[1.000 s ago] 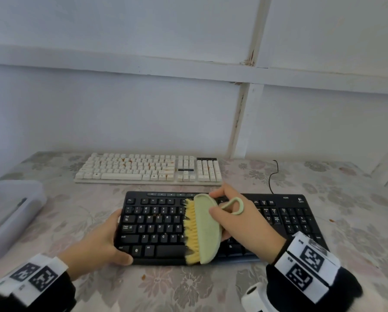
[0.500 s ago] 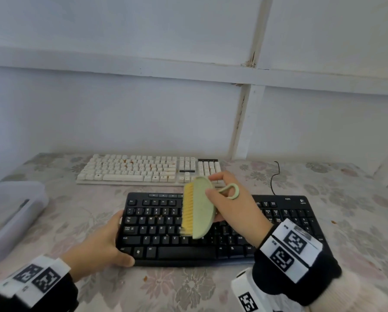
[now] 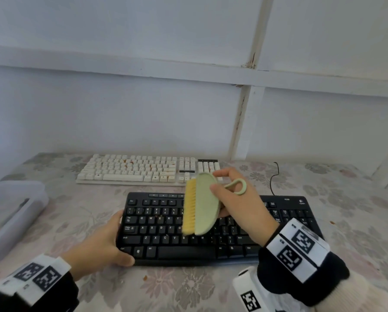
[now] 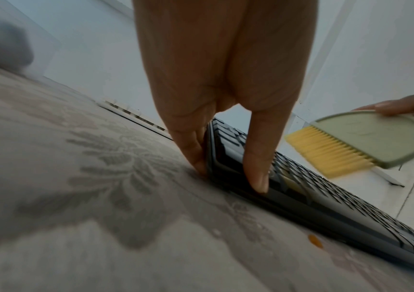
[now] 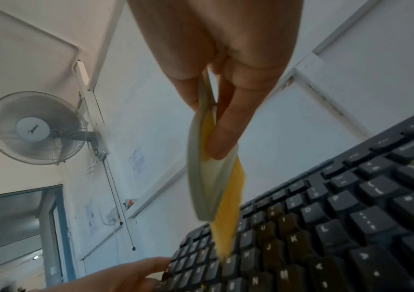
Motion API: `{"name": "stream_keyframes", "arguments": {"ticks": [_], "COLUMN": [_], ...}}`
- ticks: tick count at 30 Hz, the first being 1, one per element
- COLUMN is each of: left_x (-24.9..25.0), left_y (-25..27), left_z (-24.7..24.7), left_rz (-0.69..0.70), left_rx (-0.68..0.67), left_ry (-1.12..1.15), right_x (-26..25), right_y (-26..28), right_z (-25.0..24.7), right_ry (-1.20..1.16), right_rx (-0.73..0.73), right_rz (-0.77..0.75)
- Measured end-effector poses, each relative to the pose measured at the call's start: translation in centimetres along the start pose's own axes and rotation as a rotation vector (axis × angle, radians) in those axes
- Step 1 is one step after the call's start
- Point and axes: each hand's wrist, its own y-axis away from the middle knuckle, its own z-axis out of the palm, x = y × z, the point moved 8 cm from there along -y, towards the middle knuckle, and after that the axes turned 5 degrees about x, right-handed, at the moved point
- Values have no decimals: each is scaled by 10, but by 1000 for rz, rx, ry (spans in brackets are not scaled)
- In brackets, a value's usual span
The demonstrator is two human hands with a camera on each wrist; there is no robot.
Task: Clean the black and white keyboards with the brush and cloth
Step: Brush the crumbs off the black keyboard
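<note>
Yellow bristles (image 4: 331, 150) clear the black keyboard (image 4: 288, 189) only from left wrist.

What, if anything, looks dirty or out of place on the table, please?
Orange-brown stains or crumbs dot the white keyboard's middle keys. Similar orange bits lie on the cloth before the black keyboard and at its right.

The black keyboard (image 3: 220, 230) lies flat in front of me on the flowered table; the white keyboard (image 3: 143, 171), its keys spotted with orange crumbs, lies behind it by the wall. The green brush (image 3: 205, 208), yellow bristles leftward, hangs above the black keys.
</note>
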Motion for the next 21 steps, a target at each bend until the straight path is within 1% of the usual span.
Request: {"name": "stream_keyframes", "arguments": {"ticks": [1,3,8,14,16,18,21], "left_x": [0,0,1,1,1,1,1], "left_y": [0,0,0,1,1,2,1], "left_z": [0,-1,-1,1,1,1,1], "left_rz": [1,-1,-10,-16,-17,-15,-2], "left_rx": [2,5,10,-6,-8,-11,-14], "left_ry": [-1,-3,8,14,16,13,6], "right_x": [1,5,19,22,17,10,0], "right_y": [-2,-3,9,24,24,18,5], "right_z": [-1,3,19,27,25,19,8], "right_ry": [-11,5,138,192,208,187,54], "right_rx": [24,11,-131,-289,-311,-284,-128], "right_rz": [-10,-1,41,112,121,115,51]}}
